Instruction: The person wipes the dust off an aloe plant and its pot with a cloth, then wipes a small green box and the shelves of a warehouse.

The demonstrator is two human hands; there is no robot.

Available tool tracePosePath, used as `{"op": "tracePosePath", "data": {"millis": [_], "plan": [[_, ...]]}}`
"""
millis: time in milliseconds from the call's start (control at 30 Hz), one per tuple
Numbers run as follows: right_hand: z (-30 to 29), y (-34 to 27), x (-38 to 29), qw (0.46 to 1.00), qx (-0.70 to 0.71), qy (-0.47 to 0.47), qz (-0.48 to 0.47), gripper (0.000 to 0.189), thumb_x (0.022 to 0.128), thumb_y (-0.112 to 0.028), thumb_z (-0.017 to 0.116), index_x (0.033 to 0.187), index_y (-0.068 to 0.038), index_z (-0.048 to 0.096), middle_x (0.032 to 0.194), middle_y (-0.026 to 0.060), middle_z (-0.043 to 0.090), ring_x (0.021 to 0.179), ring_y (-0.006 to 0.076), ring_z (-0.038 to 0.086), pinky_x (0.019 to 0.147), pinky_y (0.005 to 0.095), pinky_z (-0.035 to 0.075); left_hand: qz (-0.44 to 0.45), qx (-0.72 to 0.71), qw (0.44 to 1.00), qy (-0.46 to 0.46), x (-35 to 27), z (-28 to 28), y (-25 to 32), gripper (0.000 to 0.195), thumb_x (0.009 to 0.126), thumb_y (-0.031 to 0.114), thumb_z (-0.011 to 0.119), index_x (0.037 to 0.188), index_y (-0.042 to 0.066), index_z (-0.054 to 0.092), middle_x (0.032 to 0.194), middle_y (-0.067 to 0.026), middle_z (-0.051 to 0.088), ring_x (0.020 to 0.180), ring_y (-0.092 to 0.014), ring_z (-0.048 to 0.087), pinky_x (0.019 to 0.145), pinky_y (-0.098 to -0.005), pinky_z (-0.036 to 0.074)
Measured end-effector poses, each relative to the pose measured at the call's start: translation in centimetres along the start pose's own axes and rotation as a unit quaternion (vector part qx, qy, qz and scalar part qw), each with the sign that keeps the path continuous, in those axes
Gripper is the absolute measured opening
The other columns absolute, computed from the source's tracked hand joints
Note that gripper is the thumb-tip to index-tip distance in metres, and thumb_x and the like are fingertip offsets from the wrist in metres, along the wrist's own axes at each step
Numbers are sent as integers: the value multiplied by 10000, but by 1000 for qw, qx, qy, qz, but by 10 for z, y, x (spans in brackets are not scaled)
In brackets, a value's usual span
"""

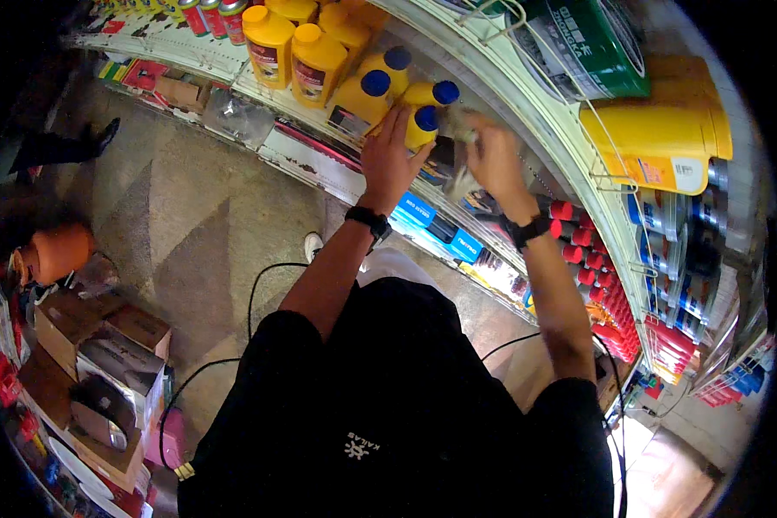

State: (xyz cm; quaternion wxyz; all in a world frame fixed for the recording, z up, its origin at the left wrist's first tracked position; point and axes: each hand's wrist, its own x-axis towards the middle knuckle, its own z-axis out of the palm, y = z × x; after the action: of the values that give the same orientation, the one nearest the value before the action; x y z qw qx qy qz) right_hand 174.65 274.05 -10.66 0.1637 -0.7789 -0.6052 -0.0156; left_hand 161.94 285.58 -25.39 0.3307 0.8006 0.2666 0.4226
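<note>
My left hand (392, 155) is around a yellow bottle with a blue cap (427, 119) at the shelf's front, fingers on one side and thumb on the other. More blue-capped yellow bottles (364, 97) stand close behind and beside it. To the right, my right hand (495, 158) is blurred by motion, its fingers bent around a pale, cloth-like item (461, 184). Blur hides exactly what that item is. Dark packages (440, 158) lie on the shelf between my hands.
Yellow-capped bottles (317, 65) and spray cans (213, 16) line the shelf leftward. Red-capped containers (579, 236) stand to the right. Overhead, a wire-railed shelf holds a green bucket (589, 48) and a yellow bucket (654, 136). Cardboard boxes (103, 343) crowd the lower left; black cable (252, 298) hangs beside me.
</note>
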Motion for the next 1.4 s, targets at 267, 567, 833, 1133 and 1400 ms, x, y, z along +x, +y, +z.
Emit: {"op": "tracePosePath", "data": {"millis": [267,567,833,1133,1400], "plan": [[4,53,20,993,-84,67,52,463,852,-18,746,1312,-69,744,1278,220,759,1148,437,731,998,474,598,-42,-20,998,-34,1,-1,15,823,827,317,945,1509,18,593,1504,-220,660,1352,-408,658,1131,-468,543],[3,-40,79,998,-25,49,8,530,818,27,721,1340,-63,718,1285,232,747,1159,439,720,994,496,589,-20,-98,994,-32,4,-33,-12,709,905,251,864,1487,-4,550,1457,-261,631,1308,-456,646,1049,-518,565],[17,-59,110,999,-4,-50,-15,533,806,-40,796,1335,-78,736,1255,206,767,1119,446,728,962,517,594,-82,-56,995,-10,45,-50,-60,781,890,298,860,1555,77,517,1523,-220,592,1357,-452,617,1042,-516,580],[20,-46,133,995,-56,-13,87,559,906,-22,703,1459,-62,634,1400,258,692,1312,436,659,1096,474,546,-55,-52,997,4,40,-43,-56,852,859,346,892,1576,89,509,1531,-188,613,1299,-425,665,1022,-503,592],[-15,-116,101,995,-99,-16,19,507,853,11,724,1355,-48,699,1345,186,706,1168,463,693,946,507,591,-91,-46,994,-30,36,-85,-58,684,1008,229,742,1580,-26,467,1545,-292,565,1401,-463,574,1162,-497,494]]}}
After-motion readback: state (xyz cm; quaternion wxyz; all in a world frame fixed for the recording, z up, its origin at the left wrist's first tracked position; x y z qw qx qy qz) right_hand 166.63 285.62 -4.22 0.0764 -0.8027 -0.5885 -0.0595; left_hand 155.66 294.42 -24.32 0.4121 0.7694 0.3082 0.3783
